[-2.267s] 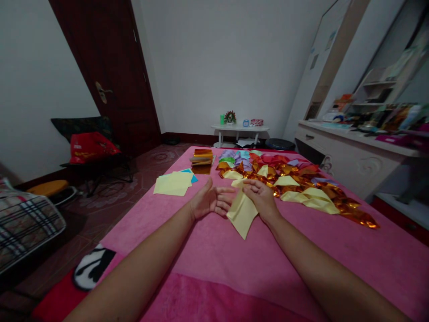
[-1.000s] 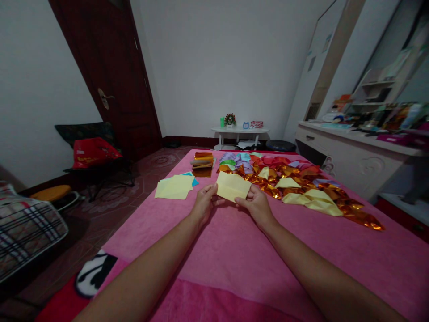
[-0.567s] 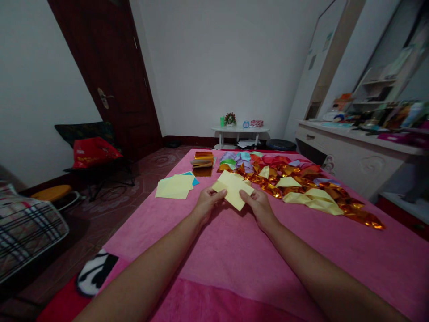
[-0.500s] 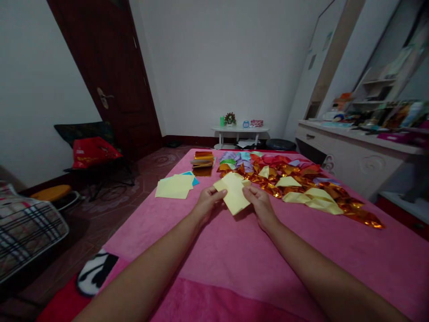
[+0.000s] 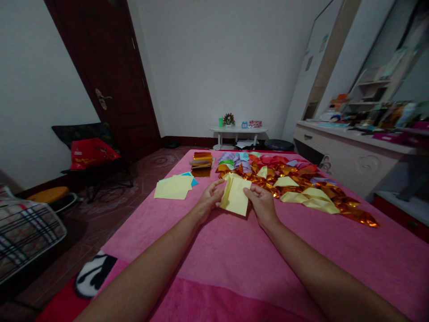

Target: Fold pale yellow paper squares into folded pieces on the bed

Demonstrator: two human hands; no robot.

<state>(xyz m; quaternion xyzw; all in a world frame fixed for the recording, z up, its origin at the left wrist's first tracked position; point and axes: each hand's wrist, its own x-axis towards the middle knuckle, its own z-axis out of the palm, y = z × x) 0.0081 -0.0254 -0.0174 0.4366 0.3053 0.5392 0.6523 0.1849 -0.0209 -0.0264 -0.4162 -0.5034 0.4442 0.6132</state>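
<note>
A pale yellow sheet of paper [image 5: 238, 197], partly folded, is held up between my two hands above the pink cloth [image 5: 228, 255]. My left hand [image 5: 210, 200] grips its left side, where a folded flap stands up along the edge. At the right edge, my right hand [image 5: 262, 203] pinches the paper between thumb and fingers. Left of my hands lie loose yellow sheets [image 5: 172, 188] with some blue paper [image 5: 193, 180] beneath. Just beyond them sits a stack of shiny gold-orange foil sheets [image 5: 201, 164].
Folded pieces in orange foil [image 5: 363, 217], yellow paper [image 5: 311, 200] and other colours spread across the right and far side of the cloth. A white side table [image 5: 237, 129] stands by the wall. At right is a dresser [image 5: 351, 147]; at left, a chair with a red bag [image 5: 92, 153].
The yellow paper has turned from a slanted position to nearly upright, and a flap now shows at its left side. My left fingers have spread along that edge. The view shifted slightly.
</note>
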